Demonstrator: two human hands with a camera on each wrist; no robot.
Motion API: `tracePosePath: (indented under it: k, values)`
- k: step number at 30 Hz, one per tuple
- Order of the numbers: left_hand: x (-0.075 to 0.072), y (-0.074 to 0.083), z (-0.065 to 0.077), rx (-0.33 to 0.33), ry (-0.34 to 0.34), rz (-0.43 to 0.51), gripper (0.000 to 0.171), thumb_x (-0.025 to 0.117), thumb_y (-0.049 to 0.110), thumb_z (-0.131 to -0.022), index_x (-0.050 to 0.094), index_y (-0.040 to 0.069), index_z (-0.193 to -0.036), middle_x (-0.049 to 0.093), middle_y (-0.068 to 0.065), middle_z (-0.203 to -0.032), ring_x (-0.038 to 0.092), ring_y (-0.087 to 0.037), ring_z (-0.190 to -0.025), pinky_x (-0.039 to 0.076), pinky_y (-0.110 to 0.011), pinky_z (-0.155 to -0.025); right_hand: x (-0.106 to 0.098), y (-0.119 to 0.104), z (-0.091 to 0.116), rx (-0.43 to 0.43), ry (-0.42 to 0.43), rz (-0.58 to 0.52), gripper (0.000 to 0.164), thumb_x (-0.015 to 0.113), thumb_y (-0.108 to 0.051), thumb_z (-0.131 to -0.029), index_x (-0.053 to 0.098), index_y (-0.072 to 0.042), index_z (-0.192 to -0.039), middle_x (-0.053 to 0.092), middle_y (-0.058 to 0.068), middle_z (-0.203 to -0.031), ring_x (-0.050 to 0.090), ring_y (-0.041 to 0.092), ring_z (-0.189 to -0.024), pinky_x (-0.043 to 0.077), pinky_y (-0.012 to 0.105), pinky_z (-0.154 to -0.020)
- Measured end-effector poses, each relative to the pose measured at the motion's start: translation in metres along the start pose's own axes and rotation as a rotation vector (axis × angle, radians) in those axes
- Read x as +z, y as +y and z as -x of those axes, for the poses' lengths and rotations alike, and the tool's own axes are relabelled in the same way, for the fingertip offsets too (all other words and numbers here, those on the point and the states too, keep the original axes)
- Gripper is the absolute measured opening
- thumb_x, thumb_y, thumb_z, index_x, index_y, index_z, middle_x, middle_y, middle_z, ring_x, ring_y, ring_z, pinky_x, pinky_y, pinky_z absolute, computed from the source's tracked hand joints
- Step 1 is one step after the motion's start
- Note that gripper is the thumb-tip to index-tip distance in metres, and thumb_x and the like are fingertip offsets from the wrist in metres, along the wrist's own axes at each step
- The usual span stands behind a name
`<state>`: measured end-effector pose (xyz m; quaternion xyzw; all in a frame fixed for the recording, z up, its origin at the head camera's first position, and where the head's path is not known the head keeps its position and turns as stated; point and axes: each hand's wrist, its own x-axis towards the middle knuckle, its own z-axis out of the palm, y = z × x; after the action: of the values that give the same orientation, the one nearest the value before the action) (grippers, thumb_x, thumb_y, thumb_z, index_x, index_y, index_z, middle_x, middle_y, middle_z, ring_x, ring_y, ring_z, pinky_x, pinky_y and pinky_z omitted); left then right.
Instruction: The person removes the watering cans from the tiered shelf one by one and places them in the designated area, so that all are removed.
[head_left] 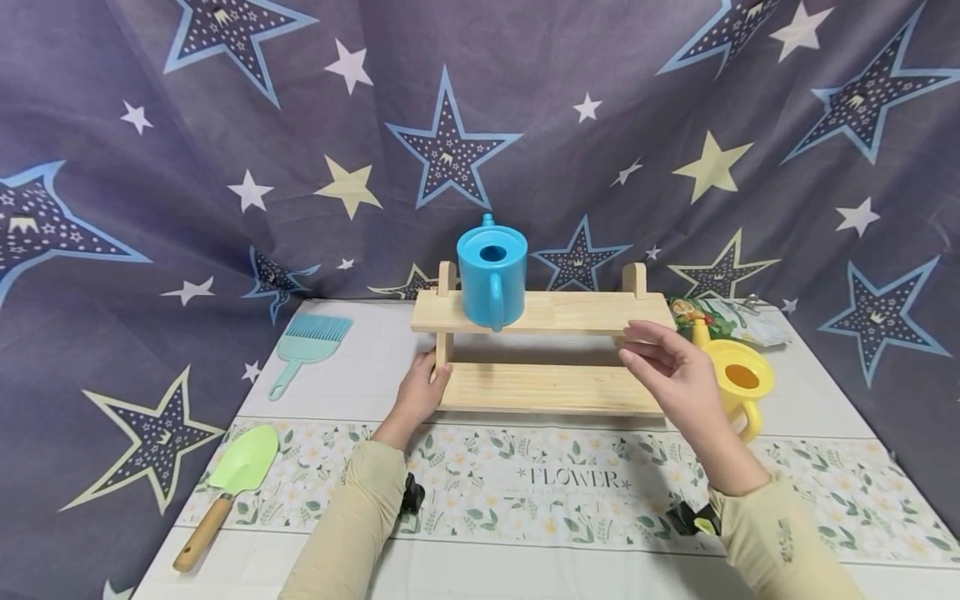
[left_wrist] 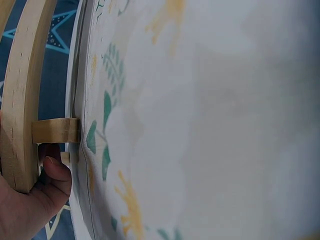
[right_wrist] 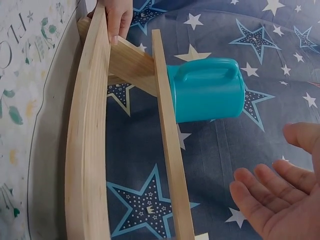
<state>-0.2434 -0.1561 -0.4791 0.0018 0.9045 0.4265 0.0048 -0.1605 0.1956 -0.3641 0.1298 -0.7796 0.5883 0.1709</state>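
Observation:
A two-tier wooden shelf point(head_left: 551, 387) stands on the table, with a blue watering can point(head_left: 492, 279) on its upper board. My left hand point(head_left: 422, 390) grips the shelf at its lower left end; in the left wrist view, thumb and fingers point(left_wrist: 56, 170) wrap the lower board beside a wooden leg. Near the shelf's right end, my right hand point(head_left: 678, 371) is held up with loosely bent fingers and nothing in them. The right wrist view shows that hand point(right_wrist: 285, 192) apart from the boards. Just right of it is a yellow watering can point(head_left: 753, 367), partly hidden by the hand.
A teal brush point(head_left: 311, 339) lies at the back left. In front of it is a green trowel point(head_left: 247, 458) with a wooden handle. Behind the yellow can sits a printed plastic bag point(head_left: 738, 321). A starry curtain point(head_left: 525, 108) hangs behind the flowered tablecloth point(head_left: 525, 492).

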Motion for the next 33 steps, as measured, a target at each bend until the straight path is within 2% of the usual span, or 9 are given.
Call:
tracePosePath:
  k: [11,21,33]
  values:
    - [-0.001,-0.001,0.0,0.013,0.005,-0.012,0.051,0.046,0.032,-0.104,0.039,0.01,-0.149,0.044,-0.015,-0.141,0.042,-0.034,-0.132,0.034,-0.053,-0.109,0.012,-0.004,-0.008,-0.012,-0.045,-0.018,0.038,0.069,-0.011,-0.092,0.06,0.001,-0.127,0.062,0.024,-0.122,0.066,0.012,-0.103,0.053,0.019,-0.085]
    - [0.0,-0.001,0.002,0.012,0.006,-0.009,0.051,0.046,0.033,-0.104,0.039,0.011,-0.149,0.044,-0.014,-0.142,0.042,-0.034,-0.133,0.033,-0.053,-0.11,0.023,-0.005,-0.016,-0.027,-0.087,-0.022,0.038,0.069,-0.011,-0.092,0.061,0.0,-0.127,0.062,0.02,-0.124,0.064,0.029,-0.108,0.053,0.019,-0.085]
    - [0.0,-0.001,0.001,0.011,0.012,-0.011,0.051,0.045,0.034,-0.104,0.04,0.011,-0.149,0.043,-0.014,-0.142,0.042,-0.034,-0.133,0.034,-0.053,-0.109,0.036,-0.009,-0.026,-0.039,-0.107,-0.048,0.039,0.072,-0.009,-0.09,0.061,0.001,-0.126,0.063,0.017,-0.124,0.064,0.032,-0.108,0.053,0.021,-0.085]
